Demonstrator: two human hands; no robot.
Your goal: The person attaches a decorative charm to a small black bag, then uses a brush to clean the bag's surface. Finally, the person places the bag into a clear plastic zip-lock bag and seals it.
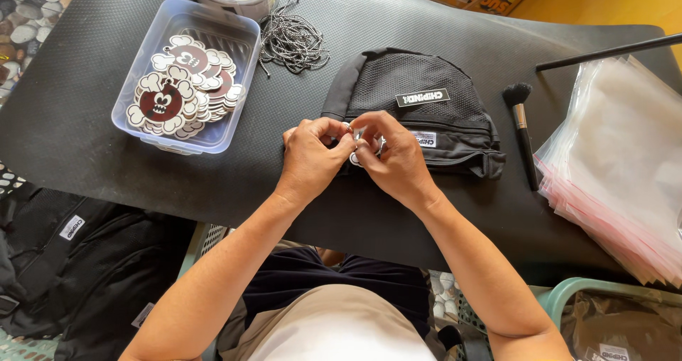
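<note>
Black mesh pouch (pixel 426 112) lies flat at mid-bench (pixel 85 119), long axis left-right, rounded top pointing away | black rectangular label on mesh, white one below | left hand (pixel 312 155) and right hand (pixel 394 155) fingers pinch a small tag (pixel 355 160) at its front edge | clear tub (pixel 241 84) of round red-and-cream tags far left.

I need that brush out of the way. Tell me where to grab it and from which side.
Take the brush by its slim black handle, around the middle, coming from the right. It lies flat with the bristles pointing away, the bag close on its left and the plastic sleeves further right.
</note>
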